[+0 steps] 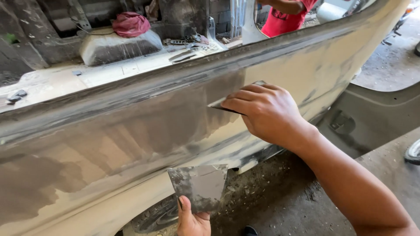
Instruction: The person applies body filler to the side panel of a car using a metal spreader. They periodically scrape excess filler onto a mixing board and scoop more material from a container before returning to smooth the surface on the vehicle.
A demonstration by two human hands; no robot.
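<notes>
Dusty concrete floor [393,65], block wall [218,13], daylight

Under the right hand [267,114], the car panel [131,131] looks matt and dusty, smeared with grey filler. The scraper [218,105] it presses there is thin metal. The left hand [192,220] holds a filler-caked metal plate [199,185].

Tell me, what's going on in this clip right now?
A person is spreading grey filler on a car's side panel. The right hand presses a flat spreader blade against the panel, at the edge of a wide grey smeared patch. The left hand holds a second flat metal plate, smeared with filler, lower down by the wheel arch. Another person in a red shirt stands beyond the car.
</notes>
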